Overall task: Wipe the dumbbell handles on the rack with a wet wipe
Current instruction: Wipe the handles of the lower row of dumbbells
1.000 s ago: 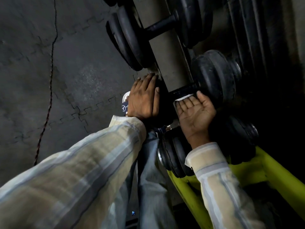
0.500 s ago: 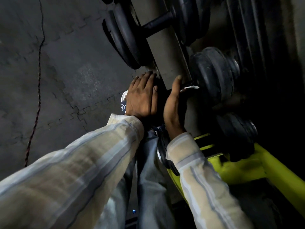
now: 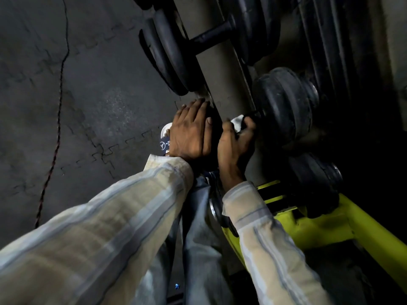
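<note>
View from the head, looking down along a dumbbell rack [image 3: 222, 69], which serves as the landmark here. A grey upright rail of the rack runs through the middle of the frame; its lower legs are yellow-green [image 3: 363, 230].

The right hand [image 3: 233, 146] is at the middle dumbbell [image 3: 284, 106], just right of the rail. Its fingers and thumb curl around the handle with a white wipe [image 3: 237, 123] pinched between hand and bar; a fold of the wipe shows above the thumb. The handle itself is almost wholly covered by the hand and wipe, so only a short dark stub beside the right-hand weight is visible.

The left hand [image 3: 190, 130] lies on the left-hand weight of the same dumbbell, left of the rail, fingers straight and together, palm pressed flat, holding nothing.

Above these on the rack sits an upper dumbbell [image 3: 209, 39] with its bare handle crossing the rail. Below and to the right, a lower dumbbell [image 3: 315, 179] rests near the yellow-green legs.

Both forearms wear striped shirt sleeves [image 3: 123, 227]. Left of the rack, a dark floor mat [image 3: 88, 89] of interlocking tiles carries a thin cord [image 3: 58, 119]. A shoe [image 3: 164, 139] shows just beside the left wrist.
</note>
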Demonstrator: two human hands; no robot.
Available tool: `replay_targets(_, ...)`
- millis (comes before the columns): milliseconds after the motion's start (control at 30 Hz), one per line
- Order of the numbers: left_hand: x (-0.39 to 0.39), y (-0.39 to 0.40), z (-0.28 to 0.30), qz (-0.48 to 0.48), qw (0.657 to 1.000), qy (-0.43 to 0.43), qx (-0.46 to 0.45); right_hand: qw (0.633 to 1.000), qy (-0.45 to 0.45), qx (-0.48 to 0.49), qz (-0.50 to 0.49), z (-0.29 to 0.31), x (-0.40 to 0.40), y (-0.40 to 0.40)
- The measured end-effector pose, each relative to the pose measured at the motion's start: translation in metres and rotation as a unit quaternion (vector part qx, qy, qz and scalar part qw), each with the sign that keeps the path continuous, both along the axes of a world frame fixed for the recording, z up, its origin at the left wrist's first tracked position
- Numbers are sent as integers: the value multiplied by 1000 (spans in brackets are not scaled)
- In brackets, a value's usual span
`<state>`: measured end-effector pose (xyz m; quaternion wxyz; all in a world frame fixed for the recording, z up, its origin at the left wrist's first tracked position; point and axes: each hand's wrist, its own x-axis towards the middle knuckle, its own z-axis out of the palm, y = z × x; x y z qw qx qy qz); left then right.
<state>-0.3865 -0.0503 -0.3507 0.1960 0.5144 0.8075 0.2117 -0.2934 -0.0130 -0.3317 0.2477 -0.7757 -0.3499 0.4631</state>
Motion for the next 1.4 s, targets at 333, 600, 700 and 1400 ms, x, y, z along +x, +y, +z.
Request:
replay_targets(333, 1, -1, -1, -10, 1000, -5, -10, 970, -143, 144, 133, -9, 23, 6)
replay_targets(600, 2, 0, 1, -4, 1000, 6, -6, 757, -264, 317, 507, -19, 54, 17)
replay_targets(700, 1, 1, 1, -3, 1000, 6, -9, 719, -206, 286, 599, -18, 63, 20)
replay_targets(1400, 0, 0, -1, -11, 1000, -20, -9, 638, -272, 58, 718, 25, 22, 50)
